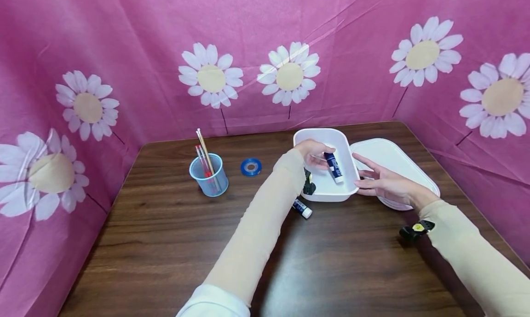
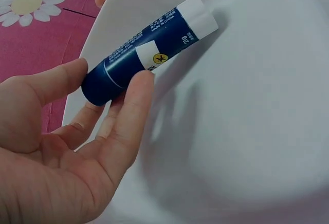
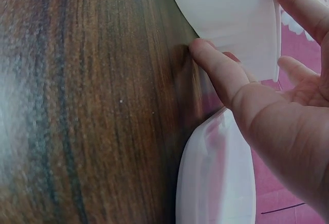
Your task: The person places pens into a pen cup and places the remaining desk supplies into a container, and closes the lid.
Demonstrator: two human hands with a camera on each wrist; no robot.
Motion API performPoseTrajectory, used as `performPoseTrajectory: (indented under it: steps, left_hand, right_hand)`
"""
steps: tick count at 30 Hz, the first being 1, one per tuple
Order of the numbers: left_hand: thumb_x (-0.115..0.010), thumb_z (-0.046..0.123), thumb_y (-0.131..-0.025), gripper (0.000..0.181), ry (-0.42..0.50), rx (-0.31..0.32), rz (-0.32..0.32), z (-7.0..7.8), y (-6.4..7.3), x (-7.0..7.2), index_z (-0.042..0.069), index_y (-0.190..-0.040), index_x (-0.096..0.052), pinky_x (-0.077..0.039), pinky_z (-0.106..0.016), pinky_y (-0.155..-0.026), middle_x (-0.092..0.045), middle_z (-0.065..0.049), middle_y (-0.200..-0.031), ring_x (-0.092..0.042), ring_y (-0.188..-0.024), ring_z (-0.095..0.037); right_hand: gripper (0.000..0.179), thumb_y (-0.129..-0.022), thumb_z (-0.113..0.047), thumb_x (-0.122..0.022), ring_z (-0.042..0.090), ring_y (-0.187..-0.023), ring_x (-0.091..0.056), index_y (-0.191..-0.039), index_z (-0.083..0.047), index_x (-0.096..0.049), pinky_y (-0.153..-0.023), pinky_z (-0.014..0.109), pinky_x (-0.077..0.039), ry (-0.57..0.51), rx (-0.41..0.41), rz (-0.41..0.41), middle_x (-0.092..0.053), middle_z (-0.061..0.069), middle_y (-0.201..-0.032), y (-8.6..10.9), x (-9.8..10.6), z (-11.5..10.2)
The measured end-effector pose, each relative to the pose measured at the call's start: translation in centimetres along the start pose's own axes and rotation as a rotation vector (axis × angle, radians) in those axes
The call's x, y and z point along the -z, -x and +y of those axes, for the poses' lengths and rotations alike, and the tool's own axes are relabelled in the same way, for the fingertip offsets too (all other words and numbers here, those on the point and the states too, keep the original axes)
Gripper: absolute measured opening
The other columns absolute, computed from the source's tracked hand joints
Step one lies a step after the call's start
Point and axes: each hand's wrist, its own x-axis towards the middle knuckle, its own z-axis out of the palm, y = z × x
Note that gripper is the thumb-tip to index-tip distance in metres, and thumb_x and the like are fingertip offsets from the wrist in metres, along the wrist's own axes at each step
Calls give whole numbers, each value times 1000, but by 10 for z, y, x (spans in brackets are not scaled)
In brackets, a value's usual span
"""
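A blue glue stick with a white end (image 1: 334, 168) is pinched by my left hand (image 1: 313, 152) inside the white plastic box (image 1: 327, 196). The left wrist view shows the thumb and fingers around the blue end of the tube, the white end tilted up and away. My right hand (image 1: 387, 183) is at the box's right side with its fingers spread and fairly straight. In the right wrist view its thumb (image 3: 226, 72) touches the outer wall of the box (image 3: 231, 18). A second glue stick (image 1: 304, 210) lies on the table, partly hidden by the left forearm.
A white lid (image 1: 395, 156) lies right of the box, partly under the right hand. At the left stands a blue pen cup (image 1: 213, 183) holding several thin sticks or brushes. A roll of blue tape (image 1: 250, 167) lies between cup and box. Flowered pink cloth surrounds the brown table (image 1: 174, 257).
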Motion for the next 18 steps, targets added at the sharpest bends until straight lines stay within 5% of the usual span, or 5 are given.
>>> performPoseTrajectory:
  steps: [9, 12, 18]
  left_hand:
    - [-65, 30, -102, 27, -101, 92, 46, 0, -26, -3, 5, -111, -60, -62, -27, -68, -65, -13, -100, -65, -79, -22]
    - [-66, 30, -101, 26, -86, 97, 61, -1, -26, -2, 6, -111, -61, -62, -29, -69, -64, -14, -104, -66, -81, -23]
    - [-67, 25, -100, 33, -11, 47, 52, -4, -12, -1, 10, -128, -57, -61, -34, -84, -52, -17, -142, -67, -103, -30]
  right_hand:
    - [94, -100, 1, -60, 13, -118, -60, -164, -28, 1, -104, 43, -48, 3, 1, 2, -6, 29, -158, 0, 2, 0]
    - [94, -100, 1, -60, 14, -118, -60, -164, -26, 3, -104, 43, -48, -7, -1, -5, -11, 28, -155, 0, 2, 0]
    - [92, -100, 2, -59, 17, -118, -61, -164, -23, 3, -103, 40, -50, -28, -3, -6, -24, 22, -147, -2, 1, 2]
